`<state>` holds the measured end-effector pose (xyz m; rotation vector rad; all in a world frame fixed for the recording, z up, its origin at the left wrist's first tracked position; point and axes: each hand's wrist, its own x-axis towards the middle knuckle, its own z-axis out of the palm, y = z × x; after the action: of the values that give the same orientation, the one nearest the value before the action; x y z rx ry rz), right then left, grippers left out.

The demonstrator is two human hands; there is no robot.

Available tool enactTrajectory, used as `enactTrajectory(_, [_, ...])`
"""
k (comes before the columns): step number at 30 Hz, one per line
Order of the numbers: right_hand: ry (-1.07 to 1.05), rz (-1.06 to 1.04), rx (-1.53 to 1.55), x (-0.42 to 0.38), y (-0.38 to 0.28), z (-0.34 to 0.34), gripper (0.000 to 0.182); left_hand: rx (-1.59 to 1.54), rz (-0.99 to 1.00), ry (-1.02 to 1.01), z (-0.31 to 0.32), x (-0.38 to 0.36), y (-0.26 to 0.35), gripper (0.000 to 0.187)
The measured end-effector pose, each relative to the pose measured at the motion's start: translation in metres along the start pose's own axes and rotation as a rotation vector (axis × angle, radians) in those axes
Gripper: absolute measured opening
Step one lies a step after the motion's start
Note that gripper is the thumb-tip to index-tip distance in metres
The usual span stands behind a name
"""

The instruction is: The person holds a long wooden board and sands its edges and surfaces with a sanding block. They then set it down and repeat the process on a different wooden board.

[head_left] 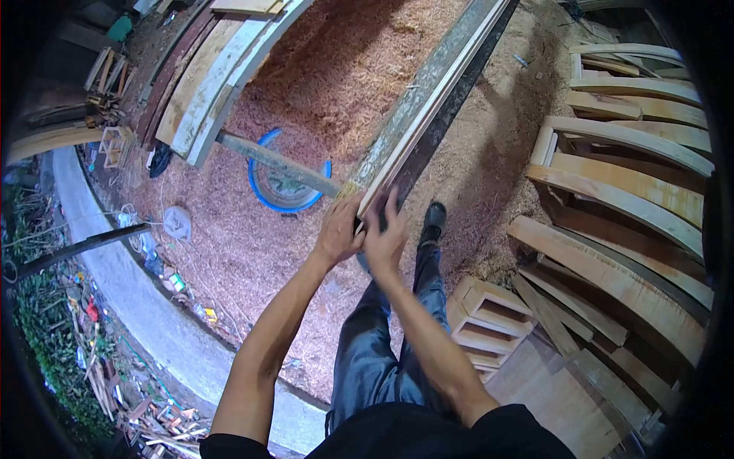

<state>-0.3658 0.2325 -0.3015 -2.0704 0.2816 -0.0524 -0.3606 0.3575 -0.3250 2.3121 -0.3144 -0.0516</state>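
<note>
A long, thin wooden strip [428, 115] runs along a weathered plank bench [413, 99] toward the far upper right. At its near end, my left hand [340, 229] is closed, fingers wrapped over the bench end and against the strip. Just right of it is my right hand [386, 241], slightly blurred. Its fingers are spread apart around the strip's end, and the two hands nearly meet. The undersides of the fingers are hidden.
Curved wooden frames [619, 176] are stacked on the right, above a small slatted wooden piece [489, 321]. Curved boards [222, 84] lie at upper left. A crossbar [279, 164] passes over a blue-rimmed basin [287, 203]. Shavings [229, 260] cover the ground beside a concrete curb [153, 306].
</note>
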Motion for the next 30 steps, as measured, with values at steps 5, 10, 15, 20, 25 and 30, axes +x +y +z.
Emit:
enactTrajectory(5, [0.112, 0.076, -0.052, 0.075, -0.001, 0.000, 0.061, 0.015, -0.016, -0.035, -0.009, 0.001, 0.009, 0.079])
enactTrajectory(10, [0.041, 0.126, -0.089, 0.117, -0.016, -0.021, 0.061, 0.011, -0.033, -0.049, -0.007, 0.002, 0.008, 0.077])
enactTrajectory(15, [-0.067, 0.091, 0.062, -0.010, -0.012, -0.004, 0.059, -0.032, -0.003, -0.037, -0.001, 0.003, -0.001, 0.076])
enactTrajectory(20, [0.055, 0.169, -0.100, 0.102, -0.019, -0.015, 0.058, 0.005, -0.019, -0.056, -0.008, 0.004, 0.008, 0.080])
enactTrajectory(25, [0.065, 0.114, -0.044, 0.099, -0.017, -0.017, 0.059, 0.018, -0.031, -0.055, -0.008, 0.001, 0.009, 0.079])
enactTrajectory(30, [-0.038, 0.081, 0.044, 0.006, -0.007, -0.002, 0.059, -0.019, 0.008, -0.041, -0.009, 0.006, 0.008, 0.078])
